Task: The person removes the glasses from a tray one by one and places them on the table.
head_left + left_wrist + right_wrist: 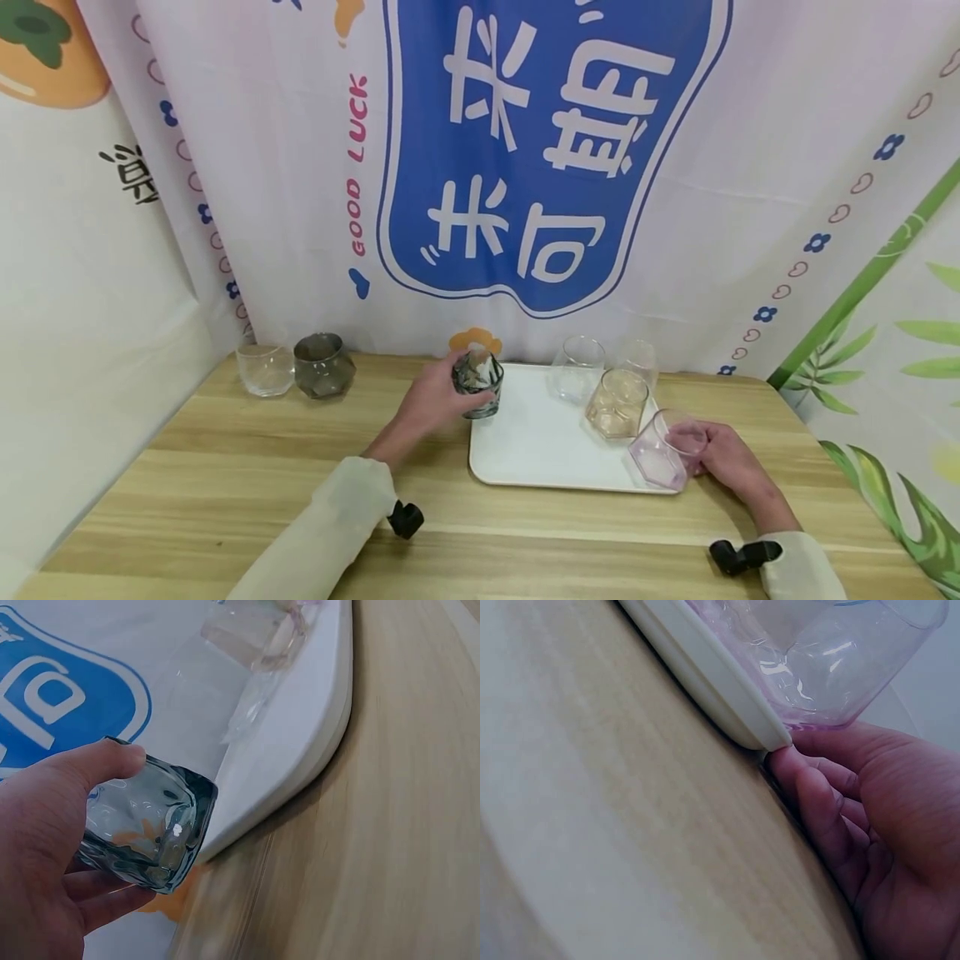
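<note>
My left hand (pixel 442 393) grips a dark blue-green glass (pixel 480 385) over the left edge of the white tray (pixel 525 446). In the left wrist view, the thumb lies along one side of the thick-walled glass (pixel 146 825) and fingers show beneath it. At the tray's right end, my right hand (pixel 723 458) holds the rim, thumb above and curled fingers below in the right wrist view. A pink faceted glass (pixel 663 462) stands on the tray's front right corner, right beside that thumb. Behind it stand an amber glass (pixel 617 408) and two clear glasses, one of them rounded (pixel 577 371).
A clear glass (pixel 266 371) and a smoky grey faceted glass (pixel 324 371) stand together at the back left of the wooden table (pixel 225 475). A printed cloth (pixel 300 208) hangs directly behind the table's far edge.
</note>
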The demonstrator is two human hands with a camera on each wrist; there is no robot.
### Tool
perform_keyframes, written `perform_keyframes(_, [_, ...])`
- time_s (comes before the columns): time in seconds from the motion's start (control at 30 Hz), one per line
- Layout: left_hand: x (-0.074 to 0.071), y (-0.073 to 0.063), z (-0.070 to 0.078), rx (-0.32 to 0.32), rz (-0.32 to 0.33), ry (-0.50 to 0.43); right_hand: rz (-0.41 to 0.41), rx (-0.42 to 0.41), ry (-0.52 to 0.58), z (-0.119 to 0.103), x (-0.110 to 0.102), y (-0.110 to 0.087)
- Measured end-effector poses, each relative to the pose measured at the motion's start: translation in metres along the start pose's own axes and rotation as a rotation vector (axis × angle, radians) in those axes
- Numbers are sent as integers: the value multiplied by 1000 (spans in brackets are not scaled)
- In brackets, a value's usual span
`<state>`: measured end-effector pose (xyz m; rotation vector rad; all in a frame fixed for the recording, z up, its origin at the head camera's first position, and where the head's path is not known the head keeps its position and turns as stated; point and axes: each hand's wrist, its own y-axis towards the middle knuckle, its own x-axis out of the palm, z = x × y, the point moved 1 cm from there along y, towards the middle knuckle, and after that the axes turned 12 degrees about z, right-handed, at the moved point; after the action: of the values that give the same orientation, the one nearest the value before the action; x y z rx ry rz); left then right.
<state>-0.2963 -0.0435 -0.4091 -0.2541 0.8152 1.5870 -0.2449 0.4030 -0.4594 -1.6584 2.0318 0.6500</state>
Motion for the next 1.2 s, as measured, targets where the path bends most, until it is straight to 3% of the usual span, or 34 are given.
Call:
perform_keyframes(0.27, [-28,1,-18,-66,-3,59,-2,10,10,1,1,0])
perform_keyframes(0.53, [-46,1,-40,-105,8,91,6,-11,-11,1,0,2])
perform_keyframes(1.2, [-86,3,-71,-98,48,161,4,1,8,5,2,4])
